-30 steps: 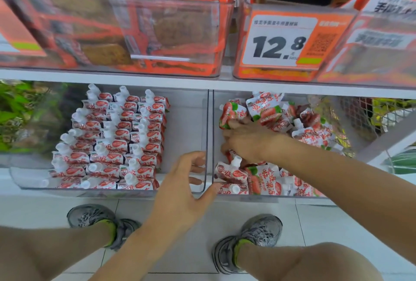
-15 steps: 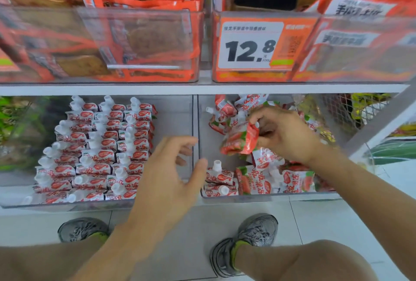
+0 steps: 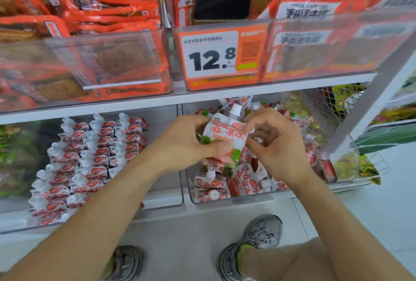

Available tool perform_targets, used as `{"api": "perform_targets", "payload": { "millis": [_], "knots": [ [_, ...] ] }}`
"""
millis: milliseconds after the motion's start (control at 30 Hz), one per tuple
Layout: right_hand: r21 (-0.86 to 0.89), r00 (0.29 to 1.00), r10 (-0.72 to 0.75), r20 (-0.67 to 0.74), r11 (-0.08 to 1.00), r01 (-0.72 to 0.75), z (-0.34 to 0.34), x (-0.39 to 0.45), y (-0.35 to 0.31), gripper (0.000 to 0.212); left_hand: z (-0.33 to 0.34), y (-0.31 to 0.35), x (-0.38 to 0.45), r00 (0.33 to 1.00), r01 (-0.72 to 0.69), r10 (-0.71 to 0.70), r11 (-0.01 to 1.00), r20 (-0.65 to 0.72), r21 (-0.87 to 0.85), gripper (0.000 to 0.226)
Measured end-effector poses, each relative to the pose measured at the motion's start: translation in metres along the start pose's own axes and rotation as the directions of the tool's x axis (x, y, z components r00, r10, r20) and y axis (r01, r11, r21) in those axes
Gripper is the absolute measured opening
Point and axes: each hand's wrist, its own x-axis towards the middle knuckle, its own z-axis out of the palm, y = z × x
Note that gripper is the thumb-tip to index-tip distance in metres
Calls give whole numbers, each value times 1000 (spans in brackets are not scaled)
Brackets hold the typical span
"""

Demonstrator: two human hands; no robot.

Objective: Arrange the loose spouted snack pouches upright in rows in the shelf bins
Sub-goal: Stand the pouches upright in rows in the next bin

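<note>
Nearest the camera, both forearms reach up from a crouch over the tiled floor (image 3: 184,231), one grey running shoe (image 3: 261,233) planted below the bins. The left hand (image 3: 180,145), which a second ago hovered open and empty at the front of the left bin, has now come across and taken hold: its thumb presses the lower face of a strawberry jelly pouch (image 3: 225,136) while its fingers curl behind the top edge. The right hand (image 3: 274,143), which lifted that pouch out of the heap half a second ago, now pinches its right edge, so each grip is closed on the same pouch (a two-handed straightening, by the look of it).

The pouch is held upright, white spout up, above the right bin (image 3: 236,198), where the remaining loose pouches (image 3: 245,179) lie jumbled, with only a few standing at the front. Beside it, the left bin (image 3: 166,199) carries three neat rows of upright pouches (image 3: 94,159), with bare space along its right side.

I judge this pouch is being squared up for placing; most of the right bin is not yet sorted. Beyond, the upper shelf holds orange snack packets (image 3: 101,10) and a 12.8 price tag (image 3: 210,54).
</note>
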Motion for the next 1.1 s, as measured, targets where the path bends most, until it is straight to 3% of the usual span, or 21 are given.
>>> {"api": "perform_targets", "payload": {
  "millis": [100,233,367,433,533,600,733,867,967,1033,1100],
  "knots": [
    [-84,996,56,-67,995,-61,-2,-4,4,24,-4,-2,-6,987,-71,81,994,-139,78,34],
    [-77,978,176,-109,980,-185,-1,-4,5,19,-9,-18,-25,911,-114,137,990,-389,80,38],
    [-241,985,122,-119,959,-148,11,7,-3,18,-2,-31,-44,839,-143,124,990,-530,5,34],
    [-351,991,123,-60,926,-136,15,15,-7,23,0,-36,-52,821,-138,99,990,-563,-28,34],
    [-540,970,184,158,838,-71,21,17,1,25,0,-44,-60,816,-112,51,991,-576,-70,36],
    [-564,948,232,220,823,-70,25,13,5,24,-1,-48,-65,826,-86,34,994,-562,-66,37],
    [-439,970,145,195,897,-45,24,11,-13,25,0,-53,-67,848,-67,0,992,-529,-106,34],
    [-135,995,21,93,991,-9,21,11,-42,8,-1,-52,-70,850,-72,-44,977,-524,-200,29],
    [82,990,-5,144,997,-7,38,12,-55,5,-1,-48,-77,915,-106,-8,960,-404,-259,43],
    [147,986,-27,165,989,2,58,13,-59,10,1,-46,-80,948,-107,15,956,-319,-274,55],
    [111,989,-53,141,993,38,72,15,-60,16,1,-46,-81,944,-102,22,968,-330,-228,53]
  ]
}}
